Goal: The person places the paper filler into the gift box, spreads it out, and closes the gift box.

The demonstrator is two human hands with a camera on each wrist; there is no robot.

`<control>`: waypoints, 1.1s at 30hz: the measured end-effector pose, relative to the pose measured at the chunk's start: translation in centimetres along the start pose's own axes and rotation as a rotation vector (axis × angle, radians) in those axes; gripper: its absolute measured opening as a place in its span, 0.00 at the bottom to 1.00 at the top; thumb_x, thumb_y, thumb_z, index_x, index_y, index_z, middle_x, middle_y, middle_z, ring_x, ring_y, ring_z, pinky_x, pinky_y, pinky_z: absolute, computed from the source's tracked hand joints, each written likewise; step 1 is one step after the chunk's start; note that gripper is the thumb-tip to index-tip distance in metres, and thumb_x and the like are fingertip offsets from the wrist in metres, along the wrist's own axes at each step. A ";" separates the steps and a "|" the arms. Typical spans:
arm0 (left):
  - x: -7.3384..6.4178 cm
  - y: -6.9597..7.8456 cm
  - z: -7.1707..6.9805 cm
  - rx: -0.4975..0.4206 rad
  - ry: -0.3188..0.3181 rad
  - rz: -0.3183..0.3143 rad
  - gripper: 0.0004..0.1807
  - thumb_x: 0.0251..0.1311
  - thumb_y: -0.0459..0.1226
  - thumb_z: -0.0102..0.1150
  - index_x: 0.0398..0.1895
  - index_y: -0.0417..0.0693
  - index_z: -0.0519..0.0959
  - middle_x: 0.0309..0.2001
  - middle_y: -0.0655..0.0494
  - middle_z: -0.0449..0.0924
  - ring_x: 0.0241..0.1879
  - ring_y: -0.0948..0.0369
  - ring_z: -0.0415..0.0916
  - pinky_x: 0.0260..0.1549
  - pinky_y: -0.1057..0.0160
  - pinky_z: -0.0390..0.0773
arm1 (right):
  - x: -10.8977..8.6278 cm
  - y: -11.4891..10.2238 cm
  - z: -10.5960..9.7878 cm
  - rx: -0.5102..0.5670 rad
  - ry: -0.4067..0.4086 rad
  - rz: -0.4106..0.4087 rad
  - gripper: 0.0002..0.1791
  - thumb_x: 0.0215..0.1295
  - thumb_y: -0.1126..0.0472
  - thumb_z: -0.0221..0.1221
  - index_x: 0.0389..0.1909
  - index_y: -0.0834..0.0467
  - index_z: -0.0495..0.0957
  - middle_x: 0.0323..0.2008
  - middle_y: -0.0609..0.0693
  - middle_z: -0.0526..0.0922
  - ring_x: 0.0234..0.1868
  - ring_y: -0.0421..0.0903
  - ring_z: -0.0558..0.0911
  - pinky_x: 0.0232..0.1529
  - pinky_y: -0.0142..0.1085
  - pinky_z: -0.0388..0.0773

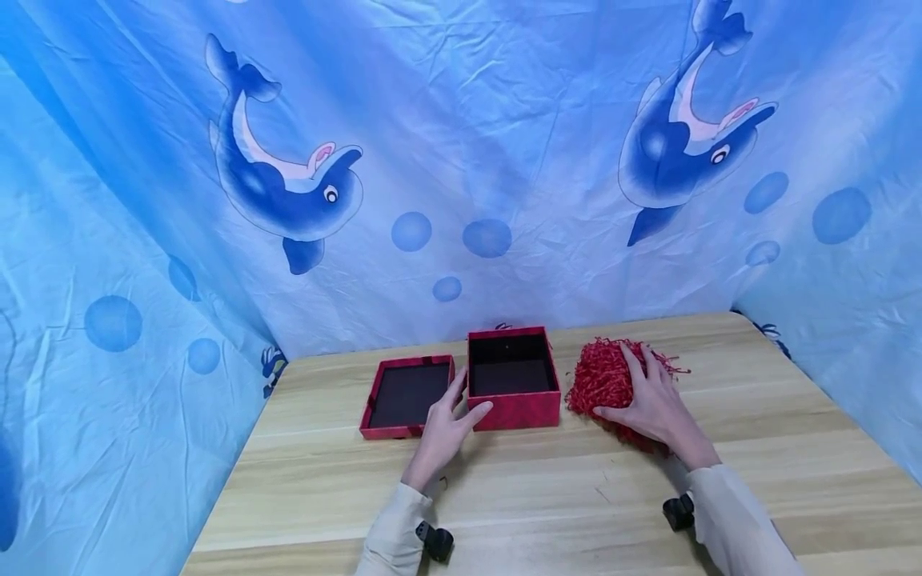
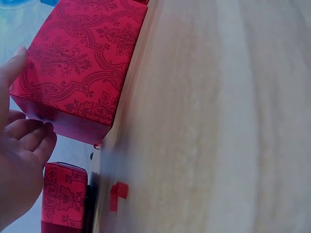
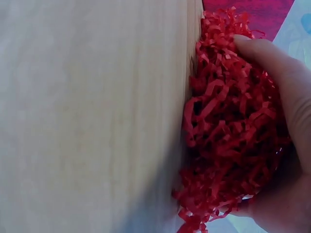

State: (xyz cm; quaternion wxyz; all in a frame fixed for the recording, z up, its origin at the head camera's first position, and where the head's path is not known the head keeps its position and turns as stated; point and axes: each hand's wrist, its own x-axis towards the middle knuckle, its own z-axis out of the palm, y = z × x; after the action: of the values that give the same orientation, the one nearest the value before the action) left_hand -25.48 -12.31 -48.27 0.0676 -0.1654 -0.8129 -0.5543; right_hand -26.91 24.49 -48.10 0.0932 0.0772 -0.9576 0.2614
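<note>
An open red patterned box (image 1: 515, 413) with a dark inside stands at mid-table, its front wall large in the left wrist view. My left hand (image 1: 441, 432) is at its near left corner, thumb before the front wall and fingers along the left side; whether they touch it I cannot tell. A heap of red shredded paper (image 1: 599, 374) lies to the box's right. My right hand (image 1: 654, 410) grips this heap from above, fingers spread over it. In the right wrist view the thumb (image 3: 265, 53) presses along the shreds (image 3: 233, 111); the other fingers are mostly hidden.
Left of the box lies its shallow red lid (image 1: 410, 396), dark inside facing up. A small red paper scrap (image 2: 116, 194) is on the wooden table (image 1: 533, 504). Behind hangs a blue curtain (image 1: 432, 120) printed with dolphins.
</note>
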 end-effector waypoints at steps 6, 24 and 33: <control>0.1 -0.1 0.2 0.023 0.028 0.011 0.42 0.69 0.47 0.68 0.82 0.50 0.60 0.78 0.48 0.60 0.69 0.41 0.68 0.65 0.43 0.71 | 0.1 0.3 0.4 -0.007 -0.039 0.016 0.67 0.54 0.41 0.76 0.82 0.63 0.44 0.74 0.80 0.46 0.68 0.88 0.51 0.57 0.82 0.59; 0.1 -0.2 0.1 0.004 0.008 -0.002 0.41 0.71 0.47 0.65 0.81 0.48 0.60 0.78 0.42 0.59 0.70 0.40 0.66 0.65 0.42 0.70 | -0.1 0.2 0.8 -0.019 0.004 0.057 0.51 0.59 0.58 0.72 0.76 0.71 0.55 0.69 0.81 0.54 0.64 0.87 0.56 0.54 0.79 0.64; 0.2 -0.3 0.0 0.004 0.007 0.006 0.41 0.71 0.47 0.64 0.81 0.46 0.60 0.78 0.41 0.58 0.69 0.40 0.67 0.65 0.41 0.69 | -0.5 0.2 0.7 -0.004 0.066 0.043 0.46 0.61 0.60 0.71 0.73 0.74 0.59 0.66 0.81 0.59 0.62 0.83 0.61 0.51 0.76 0.69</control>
State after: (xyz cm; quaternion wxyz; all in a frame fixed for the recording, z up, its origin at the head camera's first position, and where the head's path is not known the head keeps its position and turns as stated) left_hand -25.73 -12.37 -48.47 0.0725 -0.1656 -0.8134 -0.5529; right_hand -26.56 24.38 -48.88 0.1192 0.0475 -0.9560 0.2638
